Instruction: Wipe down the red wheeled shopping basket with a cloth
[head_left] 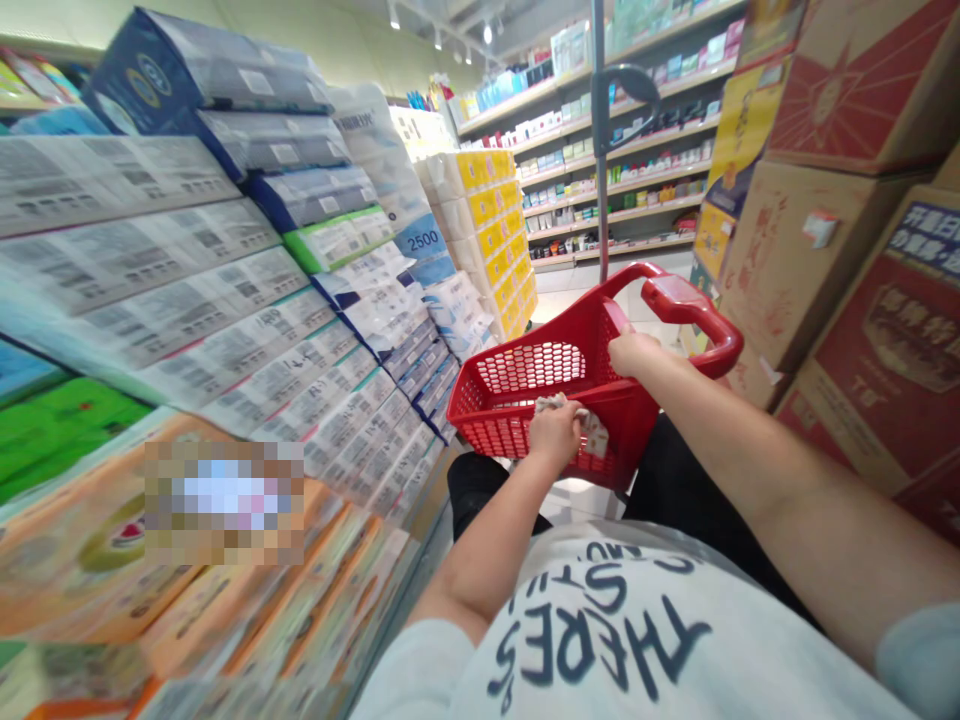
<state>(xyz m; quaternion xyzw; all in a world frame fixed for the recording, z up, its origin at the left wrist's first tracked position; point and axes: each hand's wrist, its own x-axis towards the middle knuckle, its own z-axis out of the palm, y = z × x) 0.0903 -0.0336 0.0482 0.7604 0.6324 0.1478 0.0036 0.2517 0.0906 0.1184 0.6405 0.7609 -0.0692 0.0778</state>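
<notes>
A red plastic shopping basket [517, 415] with a perforated wall and a curved red handle [712, 320] stands in front of my body. My left hand [555, 435] is closed on a light cloth [596, 435] at the near side of the basket; part of the cloth hangs against the red wall. My right hand [632, 355] is closed at the basket's far rim, below the handle, its fingers wrapped round the red edge. The part of the basket that I can see into shows only its red inner walls.
Stacked tissue packs [225, 290] rise close on the left, with orange packs [67, 540] nearer. Cardboard boxes [795, 250] stand close on the right. A grey pole [602, 200] rises beyond the basket, before stocked shelves [570, 125].
</notes>
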